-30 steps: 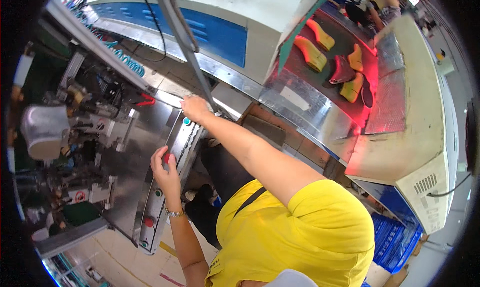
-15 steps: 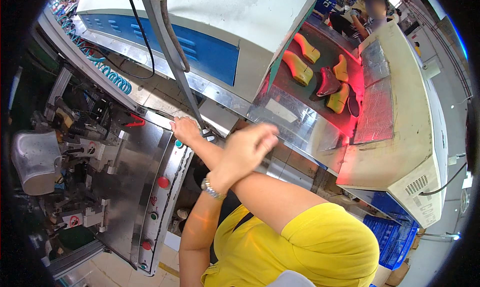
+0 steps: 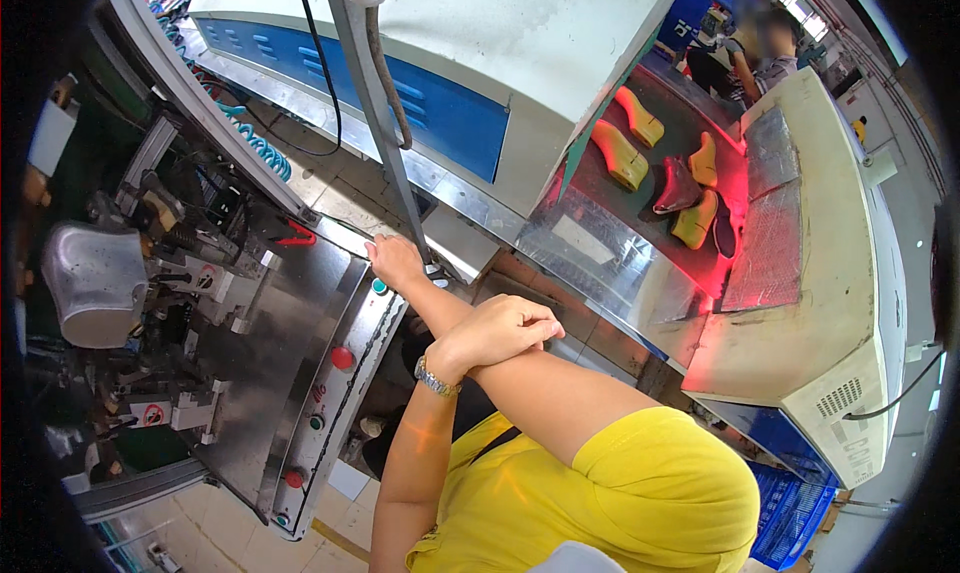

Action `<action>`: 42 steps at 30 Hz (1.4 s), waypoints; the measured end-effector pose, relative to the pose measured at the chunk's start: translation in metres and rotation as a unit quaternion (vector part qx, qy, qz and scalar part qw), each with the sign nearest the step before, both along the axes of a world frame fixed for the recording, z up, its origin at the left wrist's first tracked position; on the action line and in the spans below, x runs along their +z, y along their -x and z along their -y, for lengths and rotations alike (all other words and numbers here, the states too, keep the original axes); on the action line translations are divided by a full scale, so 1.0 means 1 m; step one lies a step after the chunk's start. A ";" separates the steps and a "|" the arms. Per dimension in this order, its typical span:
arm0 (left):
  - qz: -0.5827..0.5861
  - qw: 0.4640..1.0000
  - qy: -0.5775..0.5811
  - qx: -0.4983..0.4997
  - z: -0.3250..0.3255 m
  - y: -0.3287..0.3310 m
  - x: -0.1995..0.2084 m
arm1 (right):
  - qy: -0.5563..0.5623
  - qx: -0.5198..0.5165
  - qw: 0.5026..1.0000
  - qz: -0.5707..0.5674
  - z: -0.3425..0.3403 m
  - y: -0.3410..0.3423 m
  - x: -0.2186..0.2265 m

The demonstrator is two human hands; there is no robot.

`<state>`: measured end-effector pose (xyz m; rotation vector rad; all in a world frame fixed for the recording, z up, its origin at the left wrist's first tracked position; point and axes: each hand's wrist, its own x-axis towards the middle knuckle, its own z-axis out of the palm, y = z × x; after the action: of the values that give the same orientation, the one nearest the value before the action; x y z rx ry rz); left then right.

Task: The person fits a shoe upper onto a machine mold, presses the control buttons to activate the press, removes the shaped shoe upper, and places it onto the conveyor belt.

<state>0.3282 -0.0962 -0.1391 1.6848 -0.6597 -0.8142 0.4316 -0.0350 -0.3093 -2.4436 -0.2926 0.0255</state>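
My arms are crossed. My right hand [image 3: 396,260] reaches left and rests on the far corner of the machine's control panel [image 3: 328,378], just above a green button [image 3: 379,287]. Its fingers are stretched out and hold nothing that I can see. Over my right forearm lies my left hand [image 3: 505,331], fingers curled and pressed together, a metal watch [image 3: 436,377] on that wrist. Left of the panel, the machine [image 3: 215,308] carries a rounded metal form [image 3: 95,288] among clamps and brackets.
Several yellow shoe lasts [image 3: 619,156] and a dark red shoe upper [image 3: 677,187] lie on a conveyor belt [image 3: 655,223] under red light, between two large housings. A slanting metal post [image 3: 385,123] stands beyond my right hand. Blue crates [image 3: 790,513] are at lower right; people are in the background.
My left hand has come down onto my right forearm and its fingers have curled in. My right hand stays at the panel corner. The whole view has shifted slightly.
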 end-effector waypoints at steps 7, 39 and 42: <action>-0.010 1.000 -0.005 -0.015 0.004 0.000 -0.003 | -0.002 -0.011 1.000 0.018 -0.001 0.001 -0.003; -0.007 0.999 0.006 -0.051 0.012 -0.005 -0.006 | -0.007 -0.022 0.998 0.060 0.004 -0.003 -0.007; -0.016 0.999 0.022 -0.046 0.010 -0.004 -0.006 | -0.001 -0.014 0.999 0.044 0.002 0.000 -0.004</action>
<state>0.3319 -0.1062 -0.1453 1.6085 -0.7322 -0.8841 0.4319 -0.0374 -0.3135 -2.4505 -0.2981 -0.0947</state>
